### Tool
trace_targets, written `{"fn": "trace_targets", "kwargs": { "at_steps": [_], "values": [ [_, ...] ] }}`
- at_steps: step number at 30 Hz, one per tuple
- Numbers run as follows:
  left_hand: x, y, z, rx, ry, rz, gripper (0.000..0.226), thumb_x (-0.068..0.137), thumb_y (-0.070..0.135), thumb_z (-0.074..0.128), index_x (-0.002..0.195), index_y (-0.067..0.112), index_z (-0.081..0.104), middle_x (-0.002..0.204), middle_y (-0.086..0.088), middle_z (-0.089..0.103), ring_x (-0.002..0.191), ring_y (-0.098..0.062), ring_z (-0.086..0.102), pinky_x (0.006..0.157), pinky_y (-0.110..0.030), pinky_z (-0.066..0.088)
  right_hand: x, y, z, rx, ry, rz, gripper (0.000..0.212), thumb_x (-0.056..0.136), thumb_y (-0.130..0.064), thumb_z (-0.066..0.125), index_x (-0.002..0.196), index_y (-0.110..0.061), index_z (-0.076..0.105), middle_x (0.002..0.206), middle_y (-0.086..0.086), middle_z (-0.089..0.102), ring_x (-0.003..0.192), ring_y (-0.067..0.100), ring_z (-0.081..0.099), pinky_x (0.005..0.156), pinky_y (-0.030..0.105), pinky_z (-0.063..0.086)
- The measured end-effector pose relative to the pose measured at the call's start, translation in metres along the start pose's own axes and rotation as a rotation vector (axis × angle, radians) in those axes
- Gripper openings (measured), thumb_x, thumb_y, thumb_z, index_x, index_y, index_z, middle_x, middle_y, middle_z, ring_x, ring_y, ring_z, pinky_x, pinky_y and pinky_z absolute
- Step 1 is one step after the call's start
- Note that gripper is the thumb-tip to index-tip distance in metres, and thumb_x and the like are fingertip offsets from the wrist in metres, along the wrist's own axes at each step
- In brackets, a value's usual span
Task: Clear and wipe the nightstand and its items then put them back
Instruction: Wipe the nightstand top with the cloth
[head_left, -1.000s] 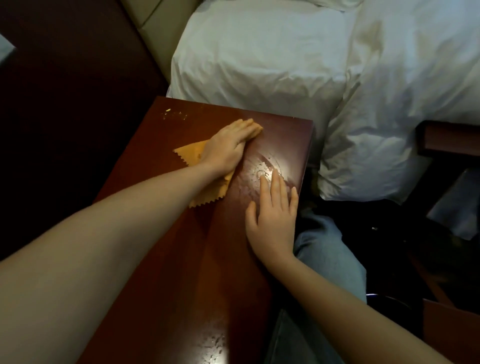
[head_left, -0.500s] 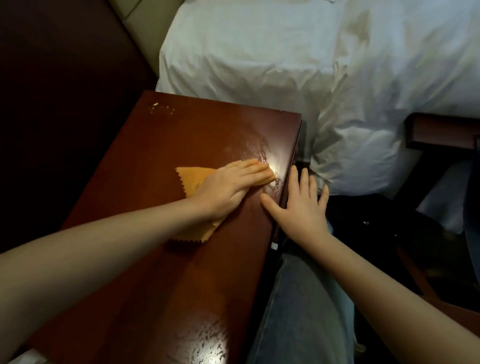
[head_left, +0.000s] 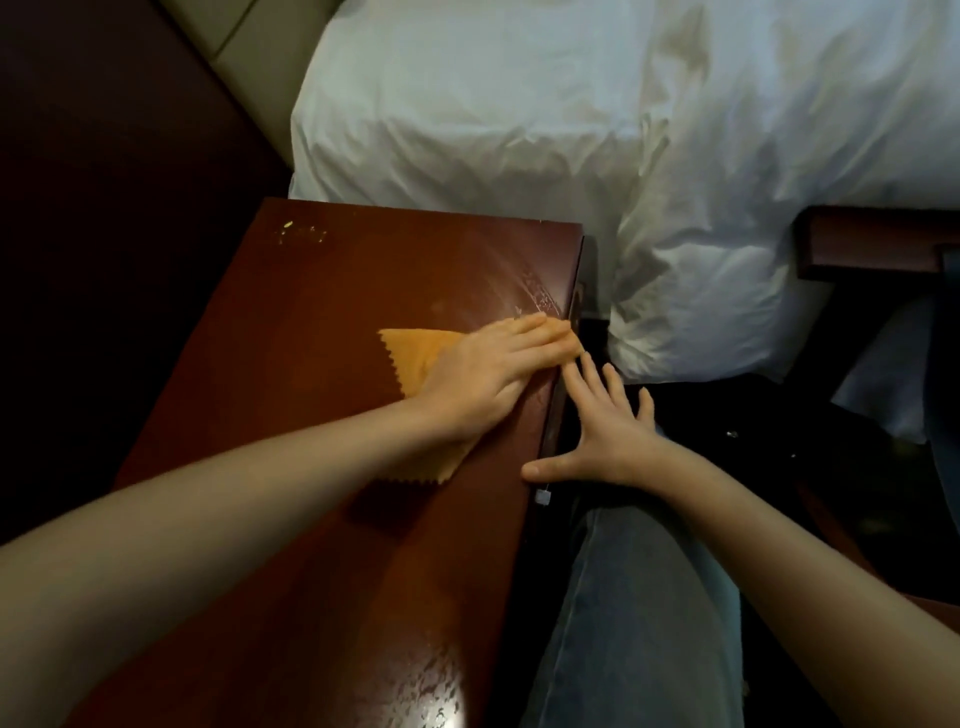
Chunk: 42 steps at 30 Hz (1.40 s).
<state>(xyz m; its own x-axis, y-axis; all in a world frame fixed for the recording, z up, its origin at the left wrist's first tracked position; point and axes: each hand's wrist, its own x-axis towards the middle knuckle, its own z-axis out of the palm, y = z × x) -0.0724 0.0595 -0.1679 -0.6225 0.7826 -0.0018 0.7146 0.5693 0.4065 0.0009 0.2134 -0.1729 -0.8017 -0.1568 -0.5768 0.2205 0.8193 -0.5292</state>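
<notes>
Head: cloth (head_left: 415, 353) at nightstand (head_left: 332, 291) edge

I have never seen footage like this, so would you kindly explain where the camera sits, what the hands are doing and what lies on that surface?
There is no machine here: a person works with two bare hands. The single picture comes from a wide-angle camera worn on the person's head, looking forward and down, so both forearms reach in from the bottom. The dark red wooden surface is the nightstand. The only thing lying on it is an orange cloth with zigzag edges. The left hand presses flat on the cloth near the nightstand's right edge, with straight fingers. The right hand holds nothing; it is spread open at that edge, thumb on the top. Beyond lies a bed in white sheets, and the person's leg in jeans shows beside the nightstand.
</notes>
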Motion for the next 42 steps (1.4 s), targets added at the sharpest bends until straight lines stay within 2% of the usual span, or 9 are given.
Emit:
{"fn": "trace_targets", "kwargs": {
  "at_steps": [3,11,20,23,28,30,35,38,42],
  "values": [
    [0.015,-0.016,-0.016,0.016,-0.055,0.054,0.046,0.095,0.014,0.033,0.139,0.027,0.041,0.147,0.006,0.035,0.136,-0.004,0.021,0.111,-0.019,0.011,-0.002,0.003,0.0,0.051,-0.007,0.01,0.13,0.06,-0.065,0.071,0.139,-0.037,-0.028,0.154,-0.002,-0.024,0.142,0.022,-0.02,0.111,0.053,-0.011],
    [0.111,-0.045,-0.017,0.093,0.135,-0.315,0.051,0.09,0.015,0.031,0.139,0.025,0.042,0.148,0.005,0.036,0.139,-0.015,0.026,0.112,-0.025,0.016,0.0,0.002,0.001,0.062,0.063,0.088,0.146,0.049,-0.066,0.076,0.14,-0.027,-0.032,0.153,0.002,-0.026,0.141,0.023,-0.022,0.111,0.052,-0.013],
    [-0.054,-0.011,-0.008,0.063,-0.108,0.118,0.048,0.092,0.018,0.03,0.139,0.021,0.041,0.144,0.009,0.032,0.136,-0.007,0.023,0.111,-0.02,0.01,-0.008,-0.003,0.001,0.041,0.139,0.106,0.153,0.047,-0.065,0.077,0.133,-0.021,-0.041,0.15,0.006,-0.033,0.14,0.022,-0.026,0.111,0.049,-0.014],
    [-0.056,-0.044,-0.025,0.119,-0.118,0.083,0.046,0.095,0.017,0.03,0.14,0.023,0.038,0.145,0.008,0.032,0.137,-0.01,0.024,0.112,-0.025,0.015,-0.008,-0.002,0.002,0.021,0.125,0.072,0.146,0.05,-0.067,0.074,0.136,-0.027,-0.037,0.151,0.005,-0.031,0.14,0.023,-0.024,0.111,0.049,-0.014],
    [0.002,-0.054,-0.031,0.108,0.197,-0.494,0.044,0.099,0.015,0.032,0.141,0.027,0.036,0.15,0.006,0.032,0.14,-0.013,0.022,0.113,-0.025,0.013,-0.008,-0.003,0.001,0.068,0.045,0.023,0.128,0.061,-0.066,0.068,0.141,-0.035,-0.027,0.153,0.003,-0.027,0.14,0.022,-0.026,0.111,0.049,-0.014],
    [0.005,-0.033,-0.02,0.081,0.23,-0.507,0.045,0.098,0.013,0.034,0.141,0.027,0.037,0.149,0.005,0.033,0.14,-0.013,0.023,0.113,-0.027,0.013,-0.009,-0.009,0.001,0.141,0.049,0.0,0.122,0.065,-0.064,0.067,0.142,-0.034,-0.024,0.153,0.002,-0.026,0.14,0.02,-0.025,0.112,0.047,-0.014],
    [-0.065,-0.008,-0.011,0.064,0.025,-0.133,0.049,0.093,0.016,0.033,0.141,0.028,0.036,0.147,0.007,0.034,0.135,-0.003,0.019,0.111,-0.023,0.01,0.001,-0.033,0.008,0.301,0.372,-0.088,0.074,0.091,-0.044,0.05,0.147,-0.036,0.002,0.157,-0.005,-0.009,0.142,0.015,-0.017,0.111,0.043,-0.018],
    [-0.101,-0.035,-0.024,0.109,0.061,-0.287,0.045,0.098,0.02,0.031,0.141,0.03,0.033,0.148,0.01,0.032,0.138,-0.005,0.02,0.109,-0.016,0.004,0.015,-0.055,0.013,0.257,0.556,-0.067,0.056,0.096,-0.027,0.04,0.147,-0.032,0.017,0.157,-0.008,0.005,0.144,0.013,-0.009,0.111,0.044,-0.018],
    [-0.124,-0.073,-0.038,0.151,0.246,-0.633,0.042,0.101,0.021,0.029,0.142,0.03,0.032,0.149,0.01,0.031,0.14,-0.008,0.02,0.11,-0.019,0.007,0.036,-0.09,0.024,-0.065,0.588,-0.111,0.054,0.098,-0.035,0.028,0.148,-0.031,0.011,0.158,-0.006,0.002,0.144,0.018,-0.012,0.108,0.045,-0.022]
  ]
}}
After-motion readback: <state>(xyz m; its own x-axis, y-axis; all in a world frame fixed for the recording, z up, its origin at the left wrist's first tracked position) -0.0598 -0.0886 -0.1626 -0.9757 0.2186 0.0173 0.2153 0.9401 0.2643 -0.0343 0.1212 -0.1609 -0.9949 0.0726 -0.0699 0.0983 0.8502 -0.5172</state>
